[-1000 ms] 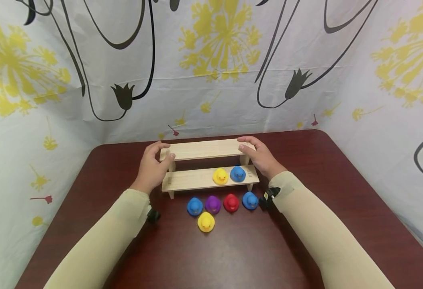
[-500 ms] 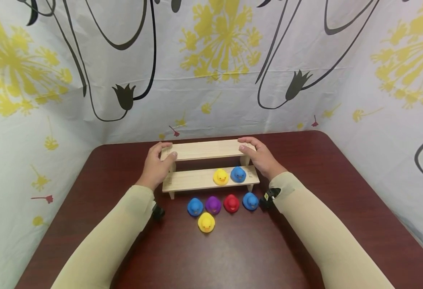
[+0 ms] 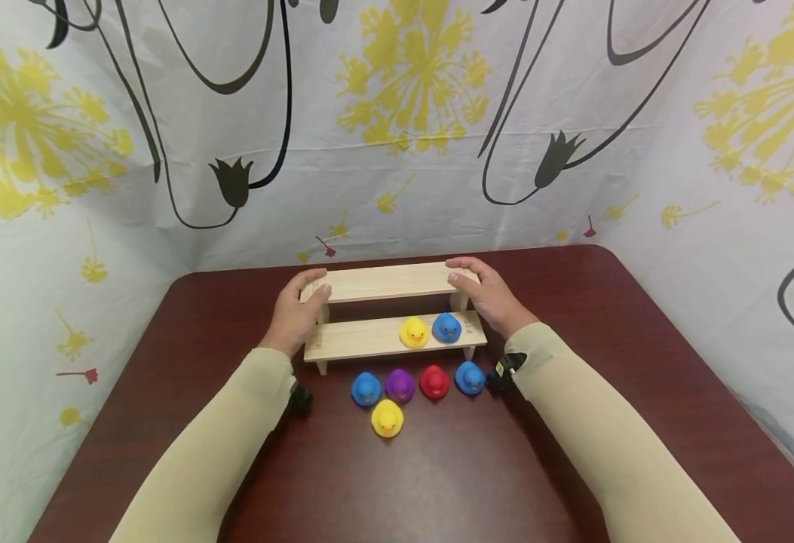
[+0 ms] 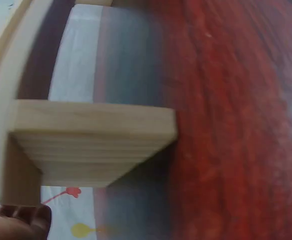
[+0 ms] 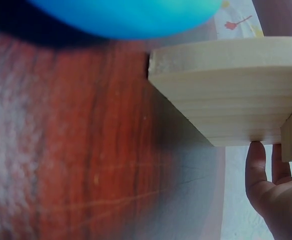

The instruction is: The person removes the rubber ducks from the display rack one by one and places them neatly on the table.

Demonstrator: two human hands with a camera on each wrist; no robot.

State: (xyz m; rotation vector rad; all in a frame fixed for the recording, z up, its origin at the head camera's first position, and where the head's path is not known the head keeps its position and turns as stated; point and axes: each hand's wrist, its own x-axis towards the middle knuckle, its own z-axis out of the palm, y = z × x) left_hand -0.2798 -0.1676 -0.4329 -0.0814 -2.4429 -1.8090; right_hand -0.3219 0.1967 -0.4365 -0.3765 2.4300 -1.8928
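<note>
A two-tier wooden shelf (image 3: 390, 282) stands toward the back of the table. My left hand (image 3: 292, 315) holds the left end of its top board, thumb at the front and fingers behind. On the opposite end, my right hand (image 3: 495, 296) grips the same board. A yellow rubber duck (image 3: 413, 332) and a blue rubber duck (image 3: 447, 328) sit on the right half of the lower board. In the left wrist view, fingertips (image 4: 39, 220) show below a shelf end. The right wrist view has fingers (image 5: 256, 165) against the wood.
In front of the shelf a row holds a blue duck (image 3: 366, 390), a purple duck (image 3: 400, 385), a red duck (image 3: 434, 382) and another blue duck (image 3: 470, 378). Nearer is a yellow duck (image 3: 387, 418). A patterned cloth (image 3: 397, 204) hangs behind the table (image 3: 437, 483).
My left hand and forearm have shifted slightly to the right, closer in on the shelf's left end. The right hand, shelf and ducks look the same.
</note>
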